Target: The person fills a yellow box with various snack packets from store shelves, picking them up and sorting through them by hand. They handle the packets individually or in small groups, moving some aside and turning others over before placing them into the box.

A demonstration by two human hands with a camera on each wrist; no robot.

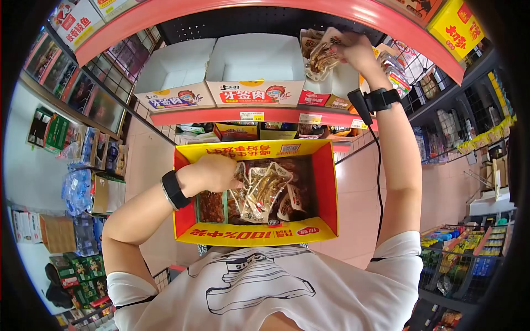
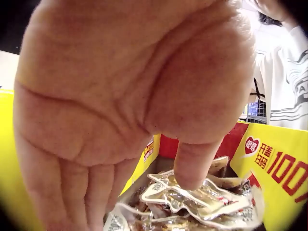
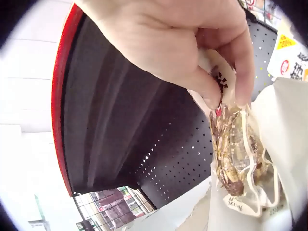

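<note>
Under an overhanging shelf, beside white cartons, packets are pinched by the right hand, long axis steep, lower ends pointing down into a narrow carton. Whether anything is gripped by the left hand in the yellow box cannot be told.

We count two sets of fingers, the left fingers and the right fingers. Wristbands: two, one left, one right. Yellow-and-red carton: one. We tally two wide boxes on the shelf, plus two narrow boxes. Price tags below these: three. QR code on the carton flap: one. Black cable: one. Packets inside the carton: at least three; overlap prevents our fixing a total. Held packets: at least one; exact number uncertain to us.
</note>
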